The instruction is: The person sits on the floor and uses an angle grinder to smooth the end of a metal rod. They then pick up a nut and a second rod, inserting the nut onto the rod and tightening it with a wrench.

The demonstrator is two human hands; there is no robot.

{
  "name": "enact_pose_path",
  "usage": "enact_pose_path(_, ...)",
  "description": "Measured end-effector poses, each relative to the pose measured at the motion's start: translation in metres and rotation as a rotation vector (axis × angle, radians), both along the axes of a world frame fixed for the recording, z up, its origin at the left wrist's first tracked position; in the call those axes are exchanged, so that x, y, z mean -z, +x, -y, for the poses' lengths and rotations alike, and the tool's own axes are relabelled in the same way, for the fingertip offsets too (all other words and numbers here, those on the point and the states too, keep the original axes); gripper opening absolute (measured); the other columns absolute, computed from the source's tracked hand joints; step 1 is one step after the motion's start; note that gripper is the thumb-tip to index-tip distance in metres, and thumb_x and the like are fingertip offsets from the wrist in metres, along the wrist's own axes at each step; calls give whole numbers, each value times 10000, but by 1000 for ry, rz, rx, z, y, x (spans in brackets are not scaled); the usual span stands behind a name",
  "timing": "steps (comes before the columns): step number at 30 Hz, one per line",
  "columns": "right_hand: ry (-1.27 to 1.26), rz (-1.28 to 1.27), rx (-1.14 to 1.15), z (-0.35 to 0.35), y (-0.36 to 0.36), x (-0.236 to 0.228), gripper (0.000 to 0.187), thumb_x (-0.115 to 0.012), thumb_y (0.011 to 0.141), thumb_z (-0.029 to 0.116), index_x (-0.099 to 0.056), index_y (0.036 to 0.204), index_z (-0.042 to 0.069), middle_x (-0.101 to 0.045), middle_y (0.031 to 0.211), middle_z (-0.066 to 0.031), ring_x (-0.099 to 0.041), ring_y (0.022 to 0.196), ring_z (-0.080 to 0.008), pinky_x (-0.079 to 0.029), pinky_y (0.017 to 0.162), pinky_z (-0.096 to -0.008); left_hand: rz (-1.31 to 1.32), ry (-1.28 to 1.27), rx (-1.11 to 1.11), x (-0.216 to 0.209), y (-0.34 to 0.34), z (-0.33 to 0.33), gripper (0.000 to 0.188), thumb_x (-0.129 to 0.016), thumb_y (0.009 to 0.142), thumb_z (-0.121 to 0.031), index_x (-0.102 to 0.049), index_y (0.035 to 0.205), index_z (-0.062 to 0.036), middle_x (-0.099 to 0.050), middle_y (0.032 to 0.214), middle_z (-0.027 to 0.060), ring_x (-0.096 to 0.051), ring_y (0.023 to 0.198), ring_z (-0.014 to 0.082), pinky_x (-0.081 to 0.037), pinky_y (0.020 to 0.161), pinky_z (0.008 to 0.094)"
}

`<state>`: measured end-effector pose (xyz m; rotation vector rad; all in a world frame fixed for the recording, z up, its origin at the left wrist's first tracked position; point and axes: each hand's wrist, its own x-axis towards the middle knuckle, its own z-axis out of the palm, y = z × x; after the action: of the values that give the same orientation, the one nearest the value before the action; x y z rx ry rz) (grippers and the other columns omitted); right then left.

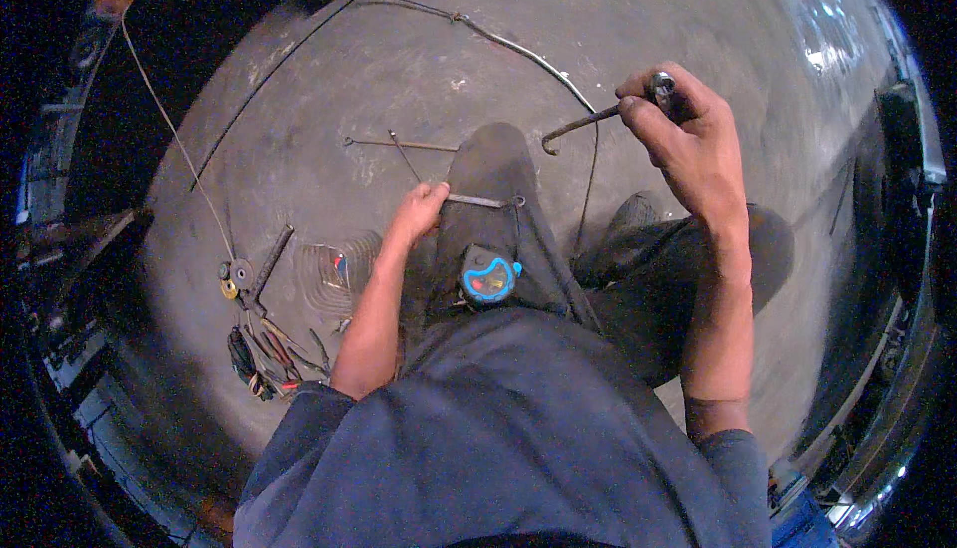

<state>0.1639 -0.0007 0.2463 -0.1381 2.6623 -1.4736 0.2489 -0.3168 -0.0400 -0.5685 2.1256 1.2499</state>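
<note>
My left hand (421,213) is closed around the near end of a flat grey metal bar (477,200). The bar reaches right across my bent knee and finishes in a small ring or bent tip. Raised to the right, my right hand (690,144) grips a dark metal rod (586,125) that points left and ends in a hook. A round metal end, like a socket, shows at its fingertips. A second long thin rod (399,144) with a ring end lies on the floor beyond my left hand. A thin short rod crosses it.
A black round device with blue trim (488,279) rests against my thigh. Pliers and other hand tools (264,357), a dark bar (271,267) and a round disc (240,275) lie at the left. A cable (508,44) curves across the floor ahead; a thin cord (169,127) runs down the left.
</note>
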Motion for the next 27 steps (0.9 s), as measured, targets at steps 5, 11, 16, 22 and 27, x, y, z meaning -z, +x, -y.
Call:
enact_pose_path(5, -37, 69, 37, 0, -4, 2, 157, -642, 850, 166, -638, 897, 16, -531, 700, 22, -471, 672, -63, -407, 603, -259, -310, -393, 389, -10, 18, -3, 393, -501, 956, -349, -616, 1049, 15, -628, 1032, 288, -583, 1024, 445, -459, 899, 513)
enact_pose_path(11, -84, 75, 35, -1, -6, 4, 136, -636, 846, 145, -653, 910, 27, -552, 691, 31, -484, 641, -60, -399, 569, -254, -491, -298, 226, -24, 21, -29, 219, -533, 915, -173, -571, 1033, 7, -611, 1068, 263, -564, 1030, 474, -455, 900, 524)
enact_pose_path(16, -90, 107, 33, 0, -8, 3, 149, -639, 848, 136, -676, 954, 38, -562, 693, 34, -485, 611, -58, -399, 544, -246, -319, -214, 212, -12, 1, -20, 209, -531, 868, -81, -537, 1058, 5, -632, 895, 205, -632, 836, 385, -508, 758, 479)
enact_pose_path(22, -287, 104, 84, -2, -10, 10, 171, -650, 859, 125, -686, 994, 25, -593, 714, 16, -497, 601, -52, -397, 524, -230, -325, 649, -317, -88, -21, -34, 202, -538, 866, -65, -530, 1063, -24, -554, 764, 51, -536, 617, 100, -450, 524, 262)
enact_pose_path(27, -420, 36, 140, 1, -13, 13, 152, -660, 860, 106, -688, 987, 29, -591, 721, 16, -490, 587, -51, -390, 511, -226, -365, 726, -201, -169, -30, -57, 187, -560, 944, -158, -536, 1103, -63, -597, 758, 41, -574, 559, 123, -459, 457, 267)
